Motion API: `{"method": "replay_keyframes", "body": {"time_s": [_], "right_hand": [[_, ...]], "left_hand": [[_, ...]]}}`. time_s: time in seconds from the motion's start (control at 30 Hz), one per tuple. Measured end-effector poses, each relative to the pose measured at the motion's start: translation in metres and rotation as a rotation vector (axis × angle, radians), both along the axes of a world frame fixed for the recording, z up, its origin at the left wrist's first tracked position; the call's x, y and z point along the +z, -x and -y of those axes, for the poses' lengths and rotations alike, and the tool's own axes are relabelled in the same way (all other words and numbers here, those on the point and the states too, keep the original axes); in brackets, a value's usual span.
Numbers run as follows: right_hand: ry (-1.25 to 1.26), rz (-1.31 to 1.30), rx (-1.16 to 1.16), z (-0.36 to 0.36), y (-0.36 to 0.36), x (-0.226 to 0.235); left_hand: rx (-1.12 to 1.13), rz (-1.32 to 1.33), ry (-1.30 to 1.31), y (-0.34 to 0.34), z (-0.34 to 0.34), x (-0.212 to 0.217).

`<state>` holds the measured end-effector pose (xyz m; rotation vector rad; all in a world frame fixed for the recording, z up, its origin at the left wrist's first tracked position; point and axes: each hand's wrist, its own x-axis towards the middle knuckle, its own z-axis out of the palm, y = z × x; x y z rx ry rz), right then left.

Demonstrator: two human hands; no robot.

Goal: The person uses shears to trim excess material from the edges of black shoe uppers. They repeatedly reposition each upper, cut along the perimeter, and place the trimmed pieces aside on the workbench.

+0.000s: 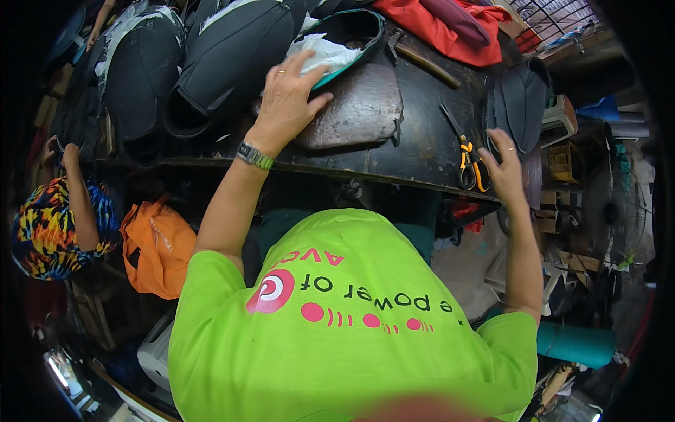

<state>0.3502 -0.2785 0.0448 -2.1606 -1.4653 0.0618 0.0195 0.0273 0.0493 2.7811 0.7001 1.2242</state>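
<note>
A: What is the left hand (287, 98) doing?

B: It is lying spread and flat, fingers loose, pressing on the white crumpled sheet (325, 53) that is sticking out of a dark teal-edged shoe piece (351, 32), with the palm over the worn stone slab (362, 109) on the bench (422, 151). It is gripping nothing, only resting on the paper.

A: And the right hand (505, 165)?

B: It is hanging open at the bench's near edge, fingers half curled, just beside the orange-handled scissors (470, 165) but not touching them as far as the view shows.

A: So how far is the work getting along?

B: Judging by the layout, it is early or between pieces: the tools are lying idle, the hammer (425, 62) too, and several black moulded pieces (232, 49) are standing in a row on the left, waiting or already done; which, nobody can tell. More dark pieces (520, 102) are lying stacked on the right.

A: Anyone else around?

B: A person in a many-coloured top (46, 225) is sitting at the far left, near an orange bag (158, 246).
</note>
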Motion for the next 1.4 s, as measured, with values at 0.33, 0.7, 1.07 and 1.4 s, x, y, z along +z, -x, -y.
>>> {"method": "replay_keyframes", "body": {"time_s": [0.33, 0.7, 1.07, 1.4], "right_hand": [[0.056, 0.290, -0.159, -0.008, 0.057, -0.035], [-0.453, -0.356, 0.146, -0.071, 0.071, 0.053], [-0.117, 0.064, 0.311, -0.072, 0.104, 0.073], [0.235, 0.225, -0.294, 0.000, 0.079, -0.005]], "left_hand": [[-0.683, 0.917, 1.618, -0.007, 0.034, 0.004], [-0.601, 0.336, 1.618, 0.007, 0.063, -0.008], [-0.418, -0.139, -0.114, 0.029, 0.043, 0.037], [-0.520, -0.269, 0.237, 0.016, 0.053, -0.002]]}}
